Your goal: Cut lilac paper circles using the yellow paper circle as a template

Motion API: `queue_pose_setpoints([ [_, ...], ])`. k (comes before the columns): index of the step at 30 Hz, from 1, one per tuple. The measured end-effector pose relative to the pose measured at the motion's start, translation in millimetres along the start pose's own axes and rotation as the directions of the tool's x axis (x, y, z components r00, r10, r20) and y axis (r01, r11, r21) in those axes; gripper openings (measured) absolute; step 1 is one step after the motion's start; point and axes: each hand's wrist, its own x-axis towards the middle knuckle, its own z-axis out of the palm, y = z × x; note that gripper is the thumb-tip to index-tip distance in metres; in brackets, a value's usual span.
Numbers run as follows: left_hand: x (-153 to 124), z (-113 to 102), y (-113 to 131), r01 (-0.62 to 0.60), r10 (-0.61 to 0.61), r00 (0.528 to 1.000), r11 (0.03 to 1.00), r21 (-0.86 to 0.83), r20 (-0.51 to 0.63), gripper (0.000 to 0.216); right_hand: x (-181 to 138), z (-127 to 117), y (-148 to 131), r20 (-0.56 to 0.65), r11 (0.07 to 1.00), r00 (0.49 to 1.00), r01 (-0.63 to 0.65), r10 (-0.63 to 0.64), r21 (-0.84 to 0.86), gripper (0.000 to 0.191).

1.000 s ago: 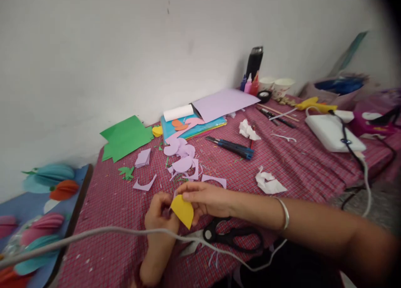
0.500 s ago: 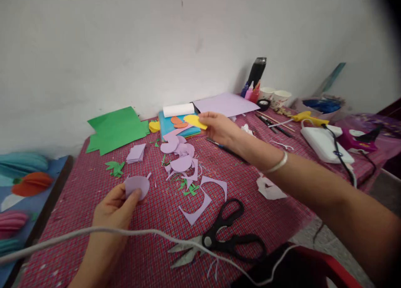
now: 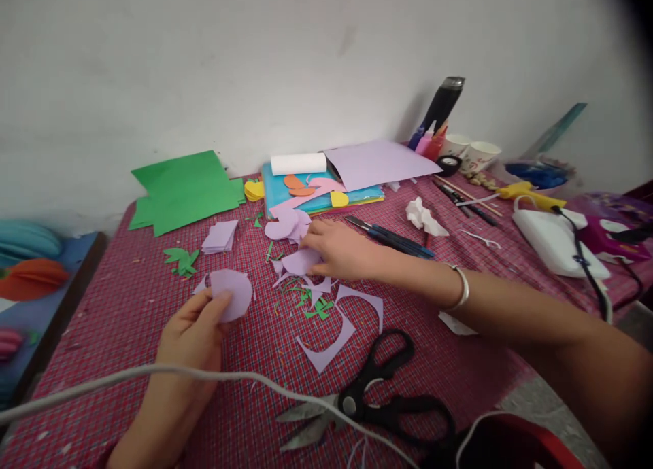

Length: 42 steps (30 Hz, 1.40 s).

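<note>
My left hand (image 3: 196, 326) pinches a lavender paper circle (image 3: 233, 296) between thumb and fingers, with more lavender paper showing behind it. My right hand (image 3: 341, 251) is over the loose pile of lavender cut-outs, its thumb and fingers closed around the edge of a lavender paper piece (image 3: 300, 262). Just beyond that hand lie more rounded lavender cut-outs (image 3: 281, 227). A yellow paper piece (image 3: 339, 198) rests on the blue pad (image 3: 278, 196), near orange pieces (image 3: 302, 192). Black-handled scissors (image 3: 352, 404) lie with their blades apart at the front.
Green sheets (image 3: 188, 194), a stack of lavender squares (image 3: 219, 236) and green scraps (image 3: 181, 260) lie at left. A white cable (image 3: 168, 370) crosses the foreground. A craft knife (image 3: 388, 238), crumpled tissue (image 3: 424, 216), glue gun (image 3: 530, 194) and white box (image 3: 556, 241) are at right.
My right hand has left the yellow piece on the blue pad and come down nearer, onto the lavender cut-outs. My left hand still holds its circle, now turned more face-on.
</note>
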Motion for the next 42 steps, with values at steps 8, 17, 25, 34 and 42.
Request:
queue_pose_setpoints([
  [8, -9.8, 30.6, 4.4, 0.131, -0.095, 0.979, 0.971, -0.2, 0.179, 0.015, -9.2, 0.2, -1.5, -0.092, 0.968, 0.993, -0.046, 0.071, 0.248, 0.009],
  [17, -25.2, 28.6, -19.0, 0.264, -0.155, 0.926, 0.918, -0.295, 0.346, 0.018, -5.8, -16.6, -52.2, -0.194, 0.836, 0.941, -0.136, 0.277, 0.531, 0.011],
  [25, -24.5, 16.7, -22.9, 0.317, -0.108, 0.866, 0.874, -0.368, 0.489, 0.018, 3.7, 3.1, -95.3, -0.043, 0.965, 0.999, -0.014, 0.026, 0.264, 0.014],
  [34, -30.7, 3.1, -1.6, 0.357, -0.172, 0.814, 0.901, -0.245, 0.555, 0.041, -12.7, -2.2, -49.0, -0.135, 0.824, 0.971, -0.089, 0.197, 0.56, 0.035],
  [42, -9.0, -8.0, 11.5, -0.168, -0.153, 0.787, 0.879, 0.446, 0.597, 0.02, -15.0, 19.9, -71.4, 0.09, 0.975, 0.988, 0.11, -0.129, 0.193, 0.043],
])
